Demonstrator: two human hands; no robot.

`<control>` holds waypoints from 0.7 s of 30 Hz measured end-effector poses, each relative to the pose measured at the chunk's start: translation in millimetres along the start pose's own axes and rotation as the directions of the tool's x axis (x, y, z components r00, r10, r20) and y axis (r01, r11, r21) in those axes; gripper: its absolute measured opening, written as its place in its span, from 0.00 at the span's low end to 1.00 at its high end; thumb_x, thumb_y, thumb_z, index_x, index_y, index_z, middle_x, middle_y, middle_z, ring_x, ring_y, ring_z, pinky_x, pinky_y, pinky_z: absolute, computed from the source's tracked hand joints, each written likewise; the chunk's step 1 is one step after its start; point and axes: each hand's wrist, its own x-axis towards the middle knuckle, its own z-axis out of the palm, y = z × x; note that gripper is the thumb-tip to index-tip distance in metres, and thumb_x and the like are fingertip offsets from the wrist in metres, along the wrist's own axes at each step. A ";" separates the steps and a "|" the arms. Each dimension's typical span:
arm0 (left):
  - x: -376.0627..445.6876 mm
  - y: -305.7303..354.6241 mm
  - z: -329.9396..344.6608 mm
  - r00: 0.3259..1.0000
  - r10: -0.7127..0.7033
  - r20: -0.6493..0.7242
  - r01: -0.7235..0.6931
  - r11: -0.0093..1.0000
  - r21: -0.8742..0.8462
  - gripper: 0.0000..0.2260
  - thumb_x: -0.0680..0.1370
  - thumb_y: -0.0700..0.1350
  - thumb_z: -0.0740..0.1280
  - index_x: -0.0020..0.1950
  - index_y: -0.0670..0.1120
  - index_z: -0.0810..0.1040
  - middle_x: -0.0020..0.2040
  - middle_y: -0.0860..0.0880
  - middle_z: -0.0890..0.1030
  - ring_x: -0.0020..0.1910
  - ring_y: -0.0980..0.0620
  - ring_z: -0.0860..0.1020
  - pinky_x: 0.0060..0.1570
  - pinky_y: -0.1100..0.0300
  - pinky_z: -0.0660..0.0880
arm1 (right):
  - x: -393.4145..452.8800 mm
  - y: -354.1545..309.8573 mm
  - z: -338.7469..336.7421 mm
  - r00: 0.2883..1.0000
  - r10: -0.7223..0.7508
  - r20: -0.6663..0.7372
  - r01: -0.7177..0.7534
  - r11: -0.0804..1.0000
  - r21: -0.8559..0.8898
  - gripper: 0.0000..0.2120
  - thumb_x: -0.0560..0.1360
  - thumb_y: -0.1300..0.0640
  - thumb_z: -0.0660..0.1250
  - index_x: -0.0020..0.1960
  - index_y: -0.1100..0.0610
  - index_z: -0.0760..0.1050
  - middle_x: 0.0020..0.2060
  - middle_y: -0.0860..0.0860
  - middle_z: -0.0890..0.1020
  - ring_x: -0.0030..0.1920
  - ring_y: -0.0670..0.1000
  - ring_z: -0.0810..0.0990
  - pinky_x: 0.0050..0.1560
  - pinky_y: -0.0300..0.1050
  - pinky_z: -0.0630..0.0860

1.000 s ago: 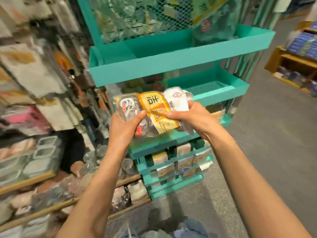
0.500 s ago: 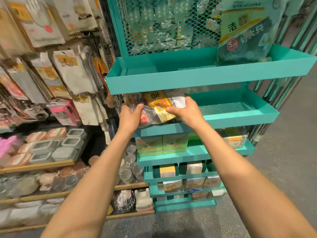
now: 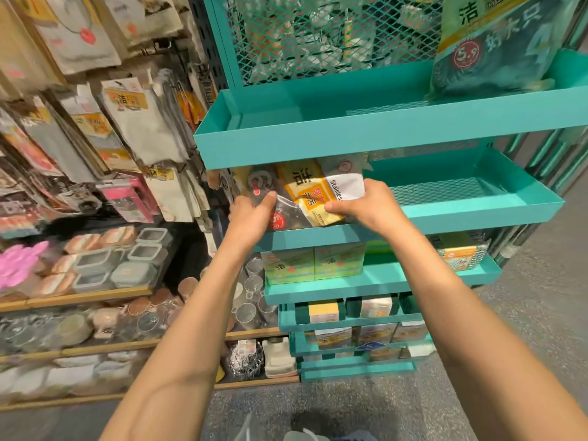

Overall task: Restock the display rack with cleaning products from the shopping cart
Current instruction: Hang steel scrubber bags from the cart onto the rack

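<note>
Now both my hands are at the second shelf (image 3: 451, 218) of the teal metal display rack (image 3: 366, 135), at its left end. My left hand (image 3: 254, 214) holds the left side of a clear plastic packet with a yellow label and a white top corner (image 3: 313, 194); the thumb lies across its front and the other fingers are hidden behind it. My right hand (image 3: 366, 206) pinches the right side of the same packet, thumb in front on the yellow label, the fingers curled around the white corner. The packet stands almost upright, a little tilted, with its lower edge behind the front lip of this shelf and its top under the top shelf (image 3: 350, 122). I cannot tell if its bottom already touches the shelf floor.

To the right of the packet the mesh floor of the second shelf shows. On the top shelf, at the right end, a large green and yellow bag with a red round price mark (image 3: 496, 49) leans against the mesh back panel (image 3: 318, 33). One shelf below my hands, two green and yellow boxes (image 3: 313, 264) stand side by side, touching. At the left, hanging cloth packets (image 3: 133, 122) and clear storage containers (image 3: 127, 262) fill the wooden wall shelves (image 3: 79, 297).
</note>
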 end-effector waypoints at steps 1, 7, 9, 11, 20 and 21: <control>0.0 -1.1 -1.2 1.000 0.014 0.018 -0.013 1.000 -0.014 0.38 0.67 0.70 0.61 0.63 0.41 0.71 0.60 0.45 0.76 0.59 0.46 0.75 0.62 0.49 0.71 | -0.5 0.5 -0.5 1.000 0.009 0.017 -0.010 0.998 0.058 0.21 0.62 0.51 0.78 0.52 0.58 0.80 0.49 0.54 0.83 0.50 0.53 0.81 0.54 0.49 0.77; -3.9 -6.3 1.3 0.998 0.060 -0.003 -0.060 0.996 -0.070 0.29 0.77 0.56 0.63 0.71 0.41 0.61 0.66 0.45 0.70 0.61 0.52 0.70 0.56 0.60 0.65 | -1.0 -2.8 -1.4 0.998 0.036 0.052 -0.043 0.987 0.154 0.16 0.64 0.56 0.78 0.50 0.57 0.81 0.47 0.51 0.84 0.47 0.50 0.82 0.52 0.46 0.78; -4.0 -8.4 4.6 0.999 0.046 0.022 -0.042 0.990 -0.136 0.32 0.78 0.58 0.61 0.74 0.41 0.57 0.71 0.45 0.66 0.67 0.49 0.67 0.58 0.59 0.63 | 2.0 -3.9 -2.6 0.992 0.068 0.105 -0.086 0.982 0.171 0.15 0.65 0.57 0.77 0.50 0.57 0.81 0.46 0.52 0.84 0.46 0.49 0.82 0.48 0.43 0.78; -9.4 -3.3 5.7 0.998 0.020 0.061 -0.009 0.984 -0.176 0.33 0.78 0.61 0.57 0.75 0.41 0.54 0.73 0.44 0.63 0.70 0.48 0.64 0.63 0.57 0.62 | 5.2 -6.1 -4.2 0.982 0.093 0.162 -0.120 0.978 0.169 0.13 0.65 0.57 0.77 0.48 0.56 0.80 0.43 0.50 0.83 0.38 0.45 0.80 0.34 0.37 0.75; 10.5 2.4 -6.3 0.973 -0.071 0.222 0.144 0.932 -0.333 0.31 0.71 0.52 0.70 0.67 0.37 0.67 0.54 0.43 0.81 0.49 0.49 0.82 0.48 0.55 0.78 | 5.3 -2.6 2.6 0.979 0.123 0.160 -0.155 0.966 0.205 0.17 0.63 0.58 0.78 0.50 0.58 0.80 0.46 0.52 0.84 0.47 0.51 0.83 0.55 0.51 0.78; 10.2 1.9 -5.6 0.973 -0.063 0.222 0.138 0.930 -0.340 0.33 0.68 0.53 0.72 0.67 0.37 0.67 0.53 0.43 0.82 0.49 0.48 0.82 0.50 0.55 0.78 | 4.5 -3.2 2.6 0.979 0.122 0.166 -0.156 0.964 0.214 0.17 0.63 0.58 0.78 0.50 0.58 0.80 0.46 0.52 0.84 0.47 0.51 0.83 0.55 0.51 0.78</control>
